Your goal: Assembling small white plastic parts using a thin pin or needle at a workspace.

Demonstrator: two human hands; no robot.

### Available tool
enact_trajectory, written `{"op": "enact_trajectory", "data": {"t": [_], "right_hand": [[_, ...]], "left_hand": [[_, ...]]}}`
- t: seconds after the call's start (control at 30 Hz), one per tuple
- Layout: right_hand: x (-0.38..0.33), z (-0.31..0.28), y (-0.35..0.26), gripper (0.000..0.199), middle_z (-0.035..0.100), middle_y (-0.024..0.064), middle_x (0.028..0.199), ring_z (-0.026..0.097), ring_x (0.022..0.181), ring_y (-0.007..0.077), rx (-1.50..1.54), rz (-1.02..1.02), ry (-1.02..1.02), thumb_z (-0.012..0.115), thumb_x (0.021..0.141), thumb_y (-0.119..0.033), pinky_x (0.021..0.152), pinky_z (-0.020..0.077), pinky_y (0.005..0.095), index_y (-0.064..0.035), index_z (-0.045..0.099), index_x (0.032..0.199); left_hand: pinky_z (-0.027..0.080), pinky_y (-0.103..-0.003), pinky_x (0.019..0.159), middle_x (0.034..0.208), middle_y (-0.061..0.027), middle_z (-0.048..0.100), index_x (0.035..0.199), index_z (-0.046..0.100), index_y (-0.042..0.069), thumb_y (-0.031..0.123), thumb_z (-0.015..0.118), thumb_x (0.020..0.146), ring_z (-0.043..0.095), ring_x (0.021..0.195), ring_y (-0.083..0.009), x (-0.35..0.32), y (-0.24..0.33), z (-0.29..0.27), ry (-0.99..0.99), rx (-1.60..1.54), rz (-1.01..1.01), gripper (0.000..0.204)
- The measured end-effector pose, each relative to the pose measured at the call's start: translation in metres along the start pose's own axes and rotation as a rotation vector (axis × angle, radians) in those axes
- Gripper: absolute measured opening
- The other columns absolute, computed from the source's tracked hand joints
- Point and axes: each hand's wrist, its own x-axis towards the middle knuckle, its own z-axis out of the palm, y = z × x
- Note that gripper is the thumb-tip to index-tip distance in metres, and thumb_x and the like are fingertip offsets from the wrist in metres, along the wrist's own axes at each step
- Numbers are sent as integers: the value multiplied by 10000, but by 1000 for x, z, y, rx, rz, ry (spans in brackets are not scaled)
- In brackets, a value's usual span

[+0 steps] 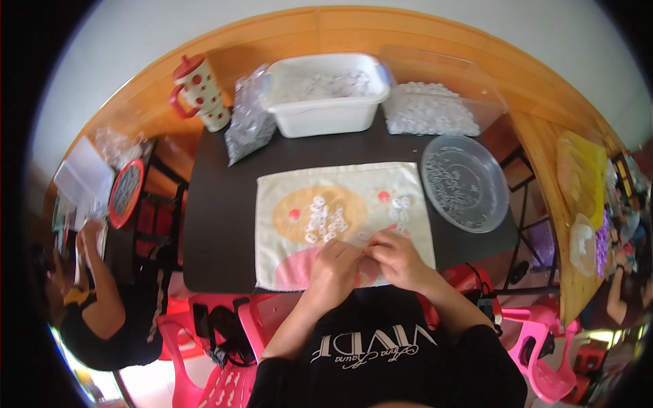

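Close together over the near edge of a cream patterned cloth point(277, 192), my left hand point(335, 266) and my right hand point(396, 260) have their fingers pinched and meeting at the tips. Whatever lies between the fingertips is hidden or too small to make out. Just beyond my left hand, small white ring-like pieces point(315, 219) form a loose cluster, with more slender pale pieces point(336, 222) beside them. A smaller group of white pieces point(401, 203) lies on the cloth beyond my right hand.
Along the back of the dark table point(221, 224) stand a dotted tumbler point(202, 95), a bag of grey parts point(250, 119), a white tub point(326, 117) and a clear box of white pieces point(431, 112). A round clear tray point(469, 183) sits right. Another person point(102, 306) works at left.
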Motion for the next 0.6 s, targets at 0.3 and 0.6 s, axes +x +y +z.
{"op": "enact_trajectory", "data": {"t": [0.3, 0.6], "right_hand": [[-3, 1, -2, 202, 533, 120, 915, 572, 806, 301, -75, -116, -120, 615, 649, 3, 656, 466, 394, -1, 567, 845], [-1, -3, -7, 182, 494, 121, 912, 547, 824, 290, -212, -162, -187, 623, 669, -87, 660, 474, 391, -3, 569, 821]], "left_hand": [[507, -393, 614, 819, -132, 622, 853, 650, -11, -95, 599, 644, 603, 739, -322, -2, -3, -1, -20, 28, 56, 231], [489, -373, 573, 850, -116, 554, 866, 616, -21, -26, 628, 651, 557, 773, -297, -6, 2, -1, -107, 173, 83, 216]]}}
